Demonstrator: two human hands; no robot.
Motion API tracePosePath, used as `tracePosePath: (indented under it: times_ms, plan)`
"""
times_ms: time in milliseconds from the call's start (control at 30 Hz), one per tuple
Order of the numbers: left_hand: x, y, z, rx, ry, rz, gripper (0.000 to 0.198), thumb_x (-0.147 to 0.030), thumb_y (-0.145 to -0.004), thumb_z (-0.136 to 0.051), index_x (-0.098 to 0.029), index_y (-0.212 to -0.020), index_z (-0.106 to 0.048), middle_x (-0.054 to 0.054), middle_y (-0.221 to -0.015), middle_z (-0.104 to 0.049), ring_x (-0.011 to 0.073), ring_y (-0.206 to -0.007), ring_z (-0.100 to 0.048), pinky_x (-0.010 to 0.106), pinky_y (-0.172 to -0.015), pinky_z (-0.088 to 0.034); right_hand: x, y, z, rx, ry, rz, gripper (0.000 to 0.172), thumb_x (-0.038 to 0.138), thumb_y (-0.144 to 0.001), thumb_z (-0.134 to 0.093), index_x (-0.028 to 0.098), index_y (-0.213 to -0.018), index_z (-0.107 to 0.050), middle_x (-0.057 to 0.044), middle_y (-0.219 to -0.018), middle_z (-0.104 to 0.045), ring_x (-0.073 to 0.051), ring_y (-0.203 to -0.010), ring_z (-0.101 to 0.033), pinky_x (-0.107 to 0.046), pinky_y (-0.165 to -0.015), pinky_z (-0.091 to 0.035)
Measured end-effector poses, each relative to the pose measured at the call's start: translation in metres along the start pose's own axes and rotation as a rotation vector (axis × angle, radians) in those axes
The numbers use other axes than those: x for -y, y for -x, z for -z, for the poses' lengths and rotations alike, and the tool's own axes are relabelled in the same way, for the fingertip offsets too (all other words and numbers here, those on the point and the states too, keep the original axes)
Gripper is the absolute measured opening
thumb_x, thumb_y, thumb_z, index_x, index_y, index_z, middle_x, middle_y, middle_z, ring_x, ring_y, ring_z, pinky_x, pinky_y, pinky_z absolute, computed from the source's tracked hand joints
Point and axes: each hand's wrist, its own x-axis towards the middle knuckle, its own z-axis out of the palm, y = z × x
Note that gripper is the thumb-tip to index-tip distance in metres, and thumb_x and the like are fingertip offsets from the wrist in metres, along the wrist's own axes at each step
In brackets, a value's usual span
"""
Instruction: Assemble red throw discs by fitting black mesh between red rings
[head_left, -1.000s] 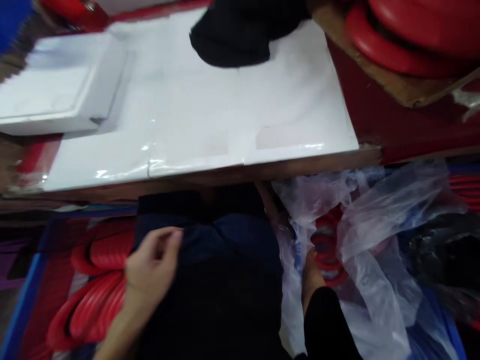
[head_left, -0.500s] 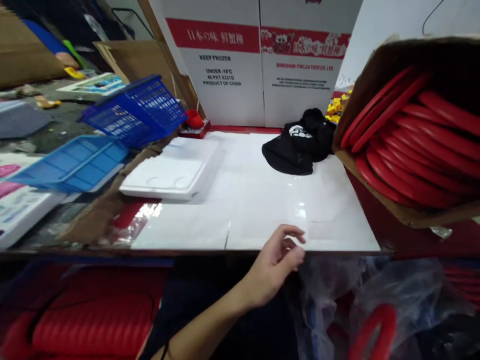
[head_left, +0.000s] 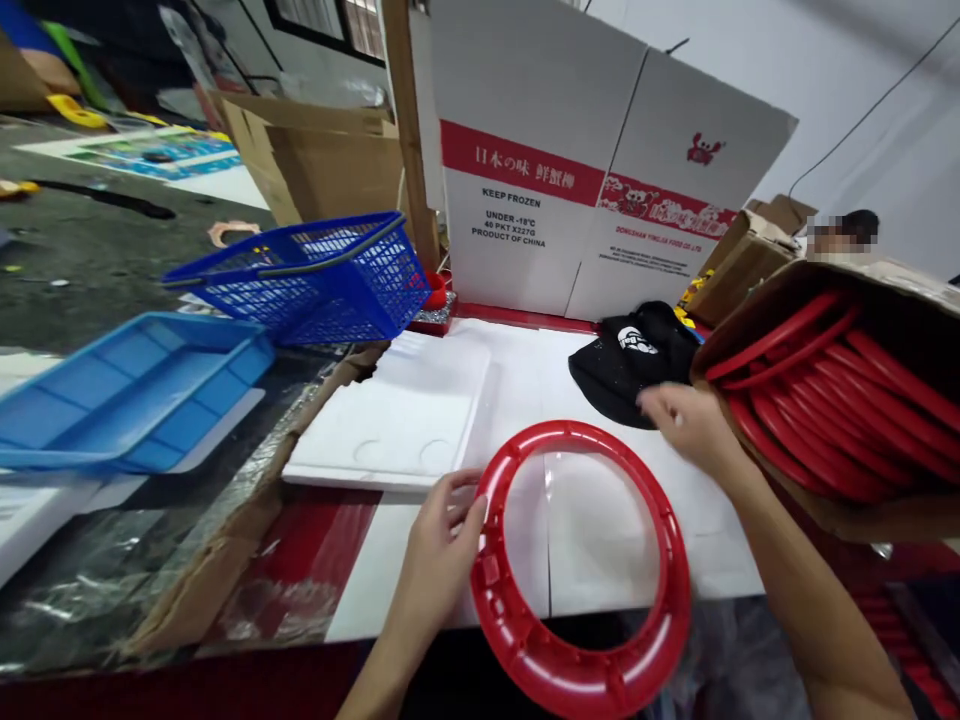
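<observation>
Gripping a red plastic ring (head_left: pixel 673 600) by its left rim, a person's left hand (head_left: pixel 442 545), thumb in front and fingers curled around, holds it at the near edge of a worktop (head_left: pixel 322 540) partly covered in white sheets (head_left: pixel 720 545). The right hand (head_left: pixel 694 430), fingers bent inward, is raised beyond the ring, apart from it and close to a black cap (head_left: pixel 664 350); from where I stand, I cannot tell whether it has hold of anything. At right, an open cardboard carton (head_left: pixel 840 515) is packed with more red rings (head_left: pixel 847 400). At left are a white foam slab (head_left: pixel 397 410), a blue perforated basket (head_left: pixel 322 300) and a light-blue tray (head_left: pixel 150 385). Behind, a printed white cardboard panel (head_left: pixel 517 270) stands upright, reading "KEEP FROZEN."
</observation>
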Motion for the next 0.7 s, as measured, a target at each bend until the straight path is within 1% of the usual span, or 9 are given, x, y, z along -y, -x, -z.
tracePosePath:
  times_ms: [67,133,200,267,367,433,533,633,700]
  plan:
    - [0.011,0.009,0.005,-0.039,-0.105,-0.088,0.039,-0.048,-0.100,-0.064,-0.025,-0.131,-0.063,0.012,-0.138,-0.066,0.0284,-0.109,-0.074,0.039,-0.084,-0.064,-0.029,-0.071,-0.005,0.022,0.446,-0.233,0.033,0.036,-0.109,-0.048,0.017,-0.112,-0.073,-0.018,-0.121,-0.074,-0.028,-0.112,-0.066,-0.035,-0.088,-0.050]
    - [0.018,0.019,0.003,-0.060,-0.247,-0.218,0.033,-0.045,-0.103,-0.061,-0.026,-0.130,-0.066,0.014,-0.147,-0.060,0.0325,-0.127,-0.068,0.046,-0.099,-0.062,-0.053,-0.114,-0.015,0.059,0.535,-0.291,0.028,0.030,-0.106,-0.051,0.012,-0.113,-0.072,-0.021,-0.122,-0.072,-0.029,-0.109,-0.066,-0.035,-0.086,-0.047]
    - [0.022,0.030,-0.003,-0.072,-0.372,-0.322,0.029,-0.040,-0.104,-0.060,-0.027,-0.129,-0.067,0.013,-0.154,-0.053,0.0344,-0.140,-0.060,0.051,-0.110,-0.058,-0.072,-0.131,-0.022,0.039,0.565,-0.314,0.036,0.028,-0.110,-0.040,0.011,-0.120,-0.069,-0.022,-0.128,-0.068,-0.029,-0.109,-0.065,-0.035,-0.085,-0.045]
    - [0.027,0.041,-0.012,-0.089,-0.443,-0.375,0.029,-0.036,-0.104,-0.059,-0.029,-0.131,-0.066,0.013,-0.156,-0.051,0.0342,-0.141,-0.059,0.051,-0.110,-0.058,-0.084,-0.130,-0.027,0.010,0.592,-0.325,0.042,0.032,-0.112,-0.032,0.011,-0.126,-0.066,-0.023,-0.133,-0.065,-0.028,-0.112,-0.064,-0.034,-0.085,-0.044]
    - [0.033,0.056,-0.027,-0.094,-0.513,-0.435,0.031,-0.032,-0.103,-0.062,-0.029,-0.134,-0.064,0.014,-0.153,-0.052,0.0344,-0.136,-0.061,0.053,-0.108,-0.060,-0.096,-0.117,-0.032,0.038,0.604,-0.308,0.035,0.037,-0.109,-0.044,0.013,-0.116,-0.069,-0.019,-0.122,-0.069,-0.026,-0.105,-0.064,-0.032,-0.080,-0.041]
    - [0.032,0.059,-0.030,-0.092,-0.556,-0.490,0.032,-0.030,-0.102,-0.064,-0.028,-0.134,-0.064,0.015,-0.150,-0.055,0.0344,-0.132,-0.061,0.053,-0.105,-0.061,-0.102,-0.109,-0.034,0.017,0.616,-0.314,0.036,0.034,-0.110,-0.041,0.012,-0.116,-0.069,-0.020,-0.120,-0.069,-0.026,-0.103,-0.064,-0.032,-0.078,-0.040]
    - [0.020,0.044,-0.015,-0.216,-0.624,-0.605,0.033,-0.026,-0.100,-0.068,-0.028,-0.133,-0.065,0.015,-0.143,-0.059,0.0350,-0.127,-0.061,0.054,-0.103,-0.059,-0.110,-0.097,-0.027,-0.133,0.646,-0.352,0.048,0.026,-0.112,-0.022,0.008,-0.125,-0.065,-0.025,-0.126,-0.066,-0.028,-0.108,-0.063,-0.034,-0.079,-0.039]
    - [-0.002,0.016,0.015,-0.493,-0.750,-0.719,0.034,-0.026,-0.095,-0.076,-0.024,-0.127,-0.068,0.017,-0.143,-0.061,0.0399,-0.133,-0.056,0.062,-0.114,-0.049,-0.113,-0.086,-0.011,-0.132,0.654,-0.324,0.040,0.030,-0.110,-0.032,0.015,-0.115,-0.069,-0.019,-0.109,-0.071,-0.027,-0.094,-0.064,-0.034,-0.073,-0.034]
    - [-0.016,0.003,0.028,-0.569,-0.772,-0.750,0.029,-0.026,-0.094,-0.077,-0.022,-0.122,-0.070,0.017,-0.142,-0.061,0.0401,-0.137,-0.054,0.062,-0.118,-0.046,-0.112,-0.080,0.001,-0.176,0.666,-0.324,0.043,0.032,-0.111,-0.031,0.015,-0.113,-0.071,-0.022,-0.105,-0.071,-0.027,-0.090,-0.063,-0.036,-0.072,-0.031]
